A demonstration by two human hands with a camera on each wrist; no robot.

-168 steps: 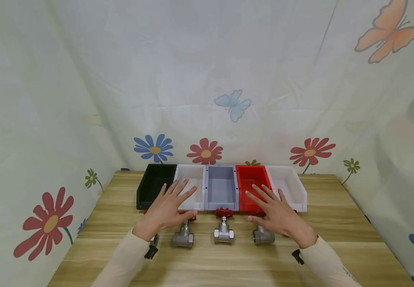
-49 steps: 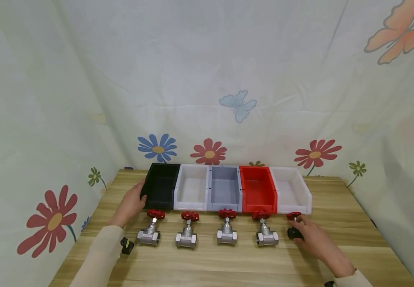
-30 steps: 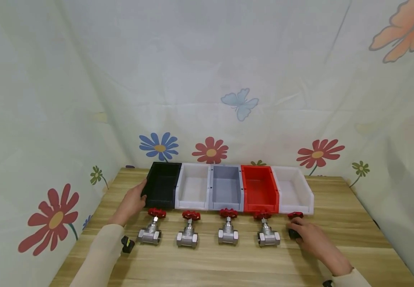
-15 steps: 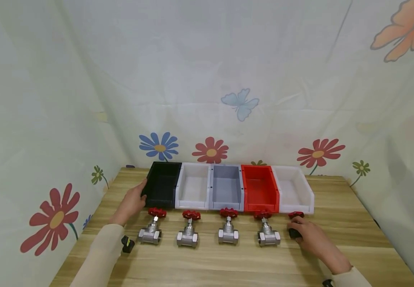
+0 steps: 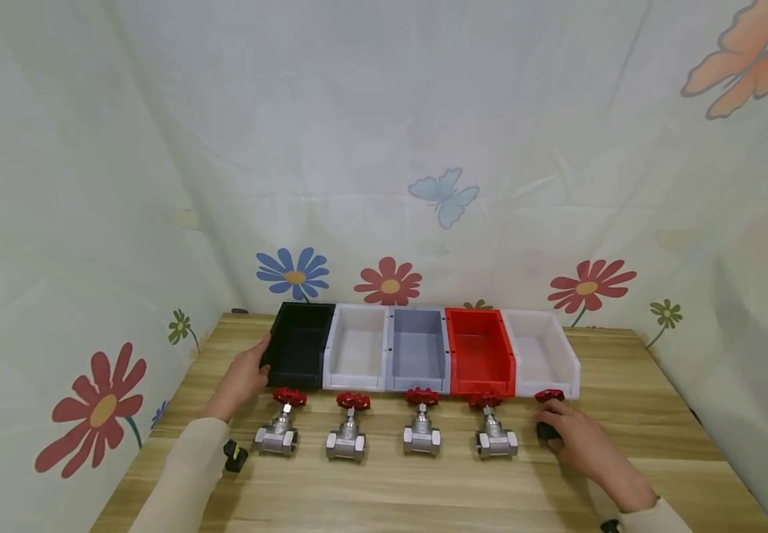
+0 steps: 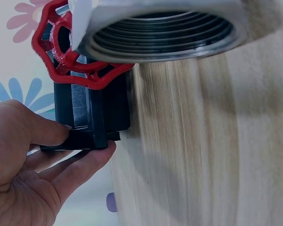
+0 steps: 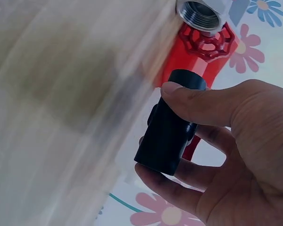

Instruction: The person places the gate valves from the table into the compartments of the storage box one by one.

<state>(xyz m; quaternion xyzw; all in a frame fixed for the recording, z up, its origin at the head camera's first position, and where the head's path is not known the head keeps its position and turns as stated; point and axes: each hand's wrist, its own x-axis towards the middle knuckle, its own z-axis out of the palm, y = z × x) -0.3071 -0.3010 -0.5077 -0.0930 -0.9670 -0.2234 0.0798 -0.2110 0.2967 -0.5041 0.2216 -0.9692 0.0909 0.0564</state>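
My left hand (image 5: pixel 243 379) pinches the outer left side of the black bin (image 5: pixel 300 346), with the thumb on one face and fingers on the other in the left wrist view. At the right end of the valve row, my right hand (image 5: pixel 581 442) grips a valve with a black cylindrical body (image 7: pixel 167 134) and a red handwheel (image 5: pixel 549 395). Thumb and fingers wrap the black body in the right wrist view; part of the wheel shows behind it. The other valves are silver with red wheels: the leftmost valve (image 5: pixel 278 435) stands closest to my left hand.
Right of the black bin stand a white bin (image 5: pixel 357 349), a grey bin (image 5: pixel 419 352), a red bin (image 5: pixel 480 352) and another white bin (image 5: pixel 541 355), side by side. Silver valves (image 5: pixel 421 437) line up before them on the wooden table (image 5: pixel 384 496). A flowered curtain (image 5: pixel 317 148) surrounds the table.
Earlier both hands were spread above the bins and valves. The left then took hold of the black bin and the right of the black valve. Lately the hands have barely moved.
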